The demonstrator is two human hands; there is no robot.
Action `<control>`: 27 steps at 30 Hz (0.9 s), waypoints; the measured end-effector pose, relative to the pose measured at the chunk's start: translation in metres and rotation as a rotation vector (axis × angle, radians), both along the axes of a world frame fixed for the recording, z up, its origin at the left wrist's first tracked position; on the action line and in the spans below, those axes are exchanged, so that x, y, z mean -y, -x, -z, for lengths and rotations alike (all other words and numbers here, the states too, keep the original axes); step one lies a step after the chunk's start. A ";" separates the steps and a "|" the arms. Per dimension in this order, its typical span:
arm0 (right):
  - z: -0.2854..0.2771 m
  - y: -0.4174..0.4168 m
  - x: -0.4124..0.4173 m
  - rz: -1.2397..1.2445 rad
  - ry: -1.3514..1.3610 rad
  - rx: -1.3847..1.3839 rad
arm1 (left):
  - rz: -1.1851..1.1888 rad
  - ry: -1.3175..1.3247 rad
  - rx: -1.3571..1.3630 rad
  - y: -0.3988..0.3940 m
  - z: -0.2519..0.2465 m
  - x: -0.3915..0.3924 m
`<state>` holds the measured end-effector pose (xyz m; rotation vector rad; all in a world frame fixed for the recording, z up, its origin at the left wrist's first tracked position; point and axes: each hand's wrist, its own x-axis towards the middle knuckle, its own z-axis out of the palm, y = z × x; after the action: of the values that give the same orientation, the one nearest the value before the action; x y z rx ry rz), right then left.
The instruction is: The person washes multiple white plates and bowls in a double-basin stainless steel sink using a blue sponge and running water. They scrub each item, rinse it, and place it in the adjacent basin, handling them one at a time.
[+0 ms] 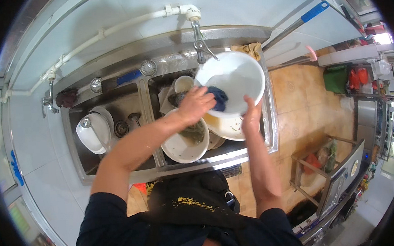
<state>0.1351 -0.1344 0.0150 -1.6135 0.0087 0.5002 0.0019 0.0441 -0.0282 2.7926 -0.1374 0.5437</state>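
My right hand [251, 116] grips the near right rim of a large white basin [240, 76], which is tilted above the right sink bowl with its inside facing me. In my left hand [197, 104] is a dark blue scrubbing cloth [220, 98], pressed against the basin's left inner wall. Below my left forearm sits a white bowl [185, 150] holding murky water and dark scraps. A yellowish dish with food bits [229, 127] shows partly under the basin. Behind my left hand stand a white cup [183, 84] and a dark scourer, partly hidden.
The left sink bowl holds stacked white dishes [91, 134], a ladle [94, 131] and a drain strainer [121, 128]. A metal faucet [199, 43] reaches down beside the basin's rim. A tan cloth [250, 50] lies at the back right corner. Rightward stands a wooden-framed stand [312, 183].
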 end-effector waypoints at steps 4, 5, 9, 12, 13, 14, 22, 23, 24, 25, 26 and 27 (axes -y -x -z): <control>0.033 0.016 -0.019 0.218 -0.171 -0.146 | -0.247 0.344 0.053 -0.022 -0.036 0.067; 0.034 0.004 -0.014 0.015 -0.099 -0.012 | -0.256 0.386 0.049 -0.020 -0.029 0.069; 0.008 -0.029 0.020 -0.248 0.208 -0.011 | 0.076 0.044 -0.007 0.005 0.027 0.011; -0.007 -0.050 0.033 -0.389 0.243 -0.155 | 0.087 -0.081 0.062 0.003 0.019 -0.042; -0.002 -0.054 0.033 -0.352 0.199 -0.208 | 0.084 -0.063 0.045 0.004 0.019 -0.038; 0.008 -0.051 0.032 -0.276 0.152 -0.184 | 0.081 -0.045 0.028 0.003 0.020 -0.028; 0.049 -0.006 0.013 0.041 0.023 -0.026 | -0.131 0.297 0.013 -0.014 -0.003 0.056; 0.041 -0.011 0.019 -0.014 0.061 -0.056 | -0.082 0.217 -0.001 -0.011 0.009 0.044; 0.032 -0.019 0.026 -0.068 0.106 -0.074 | -0.027 0.143 -0.015 -0.007 0.022 0.021; 0.028 -0.024 0.030 -0.102 0.116 -0.091 | 0.026 0.067 -0.037 -0.001 0.030 0.000; 0.024 -0.029 0.033 -0.135 0.126 -0.107 | 0.027 -0.005 -0.061 -0.002 0.029 -0.021; 0.021 -0.034 0.036 -0.170 0.136 -0.123 | 0.033 -0.074 -0.087 -0.003 0.021 -0.037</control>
<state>0.1688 -0.1708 -0.0060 -1.7225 -0.0027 0.7435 0.0045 0.0812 -0.0490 2.8746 -0.1890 0.4165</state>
